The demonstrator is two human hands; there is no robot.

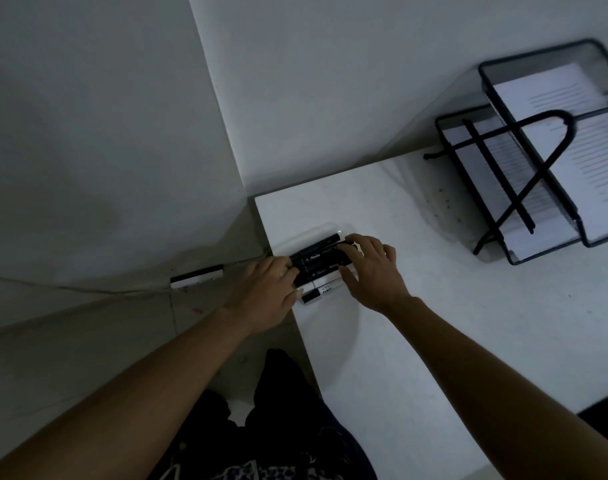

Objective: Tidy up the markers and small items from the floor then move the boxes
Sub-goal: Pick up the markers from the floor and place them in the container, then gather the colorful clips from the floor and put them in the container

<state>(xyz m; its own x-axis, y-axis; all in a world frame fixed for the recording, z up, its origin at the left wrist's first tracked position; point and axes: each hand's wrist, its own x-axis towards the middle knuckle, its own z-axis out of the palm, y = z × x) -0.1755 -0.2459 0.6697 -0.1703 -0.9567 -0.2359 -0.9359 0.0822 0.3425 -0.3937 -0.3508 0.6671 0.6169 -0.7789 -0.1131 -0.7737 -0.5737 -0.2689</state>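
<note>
We bracket a bundle of markers (318,263) at the table (434,341) corner, left hand (266,289) curled round one end, right hand (370,271) pinching the other. Between our fingertips (351,241) the barrels look light, stiff and slippery; squeezing both ends together should stop them rolling loose.

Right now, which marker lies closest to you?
The white marker with the black cap, on the near side of the bunch. The black markers lie behind it, toward the wall.
</note>
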